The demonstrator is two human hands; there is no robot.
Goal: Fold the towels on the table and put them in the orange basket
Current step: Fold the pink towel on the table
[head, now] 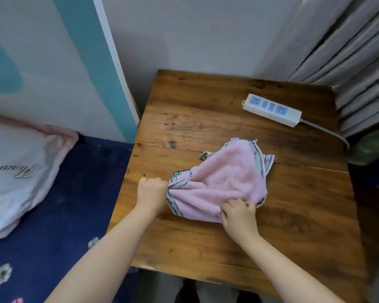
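Fingers of the left hand (151, 191) curl tight around the left corner of a crumpled pink towel (222, 182); the right hand (239, 213) pinches its near edge. It lies mid-table on a wooden table (206, 101), with a white power strip (271, 110) at the far right

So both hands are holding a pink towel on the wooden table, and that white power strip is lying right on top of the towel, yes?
Not quite. In the head view the white power strip lies on the bare wooden table, well apart from the pink towel, toward the far right corner. The rest holds: the left hand and the right hand both grip the towel's near edge.
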